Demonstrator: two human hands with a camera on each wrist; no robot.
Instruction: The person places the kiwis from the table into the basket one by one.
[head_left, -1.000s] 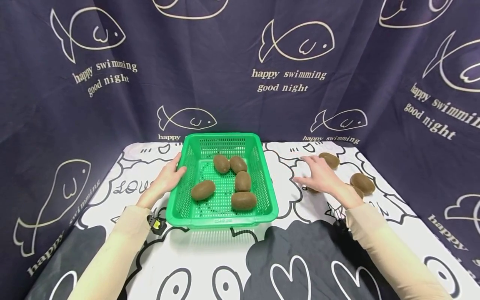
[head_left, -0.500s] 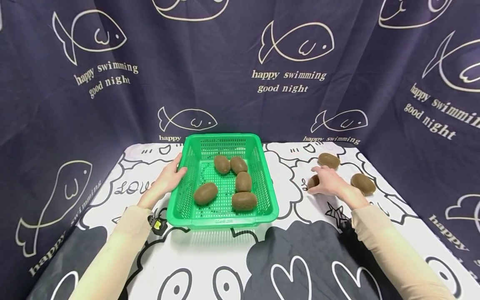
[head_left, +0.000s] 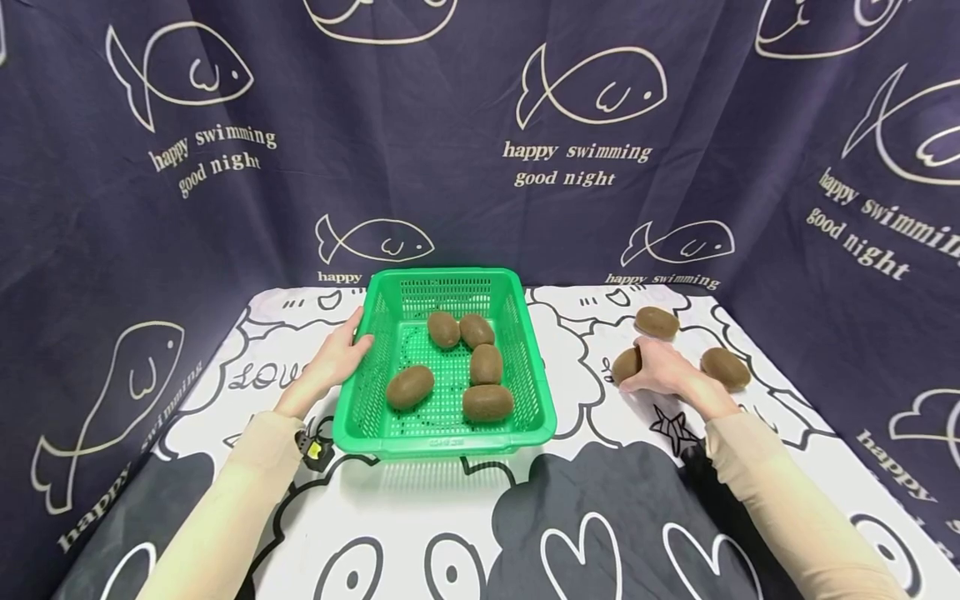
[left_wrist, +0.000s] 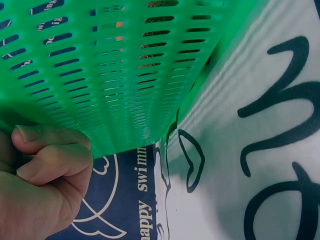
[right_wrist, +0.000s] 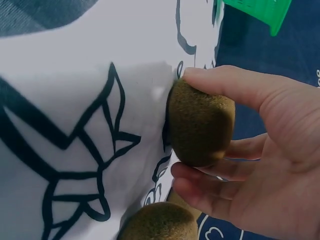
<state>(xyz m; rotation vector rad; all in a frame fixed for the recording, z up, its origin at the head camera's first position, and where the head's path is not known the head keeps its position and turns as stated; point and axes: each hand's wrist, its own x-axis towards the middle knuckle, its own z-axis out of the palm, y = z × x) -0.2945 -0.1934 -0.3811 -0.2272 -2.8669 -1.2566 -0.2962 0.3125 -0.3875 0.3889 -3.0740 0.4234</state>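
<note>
A kiwi [head_left: 626,367] on the right side of the table is held by my right hand [head_left: 663,367]. In the right wrist view the thumb lies on one end of that kiwi [right_wrist: 200,125] and the fingers curl at the other. On the left, my left hand [head_left: 337,354] grips the left rim of a green plastic basket [head_left: 442,443]. The left wrist view shows curled fingers [left_wrist: 57,162] at the edge of its slotted wall [left_wrist: 115,80]. Several brown kiwis [head_left: 487,403] lie inside the basket, loosely spread over its bottom.
Two more kiwis lie near the right hand: one kiwi [head_left: 657,322] behind it, another kiwi [head_left: 725,368] to its right by the wrist. A white patterned cloth [head_left: 390,517] covers the table. A dark blue curtain [head_left: 480,100] with fish drawings hangs behind.
My right hand has moved a little right and down onto the kiwi, and its fingers have closed on it. The left hand stays at the basket; one kiwi inside shifted slightly.
</note>
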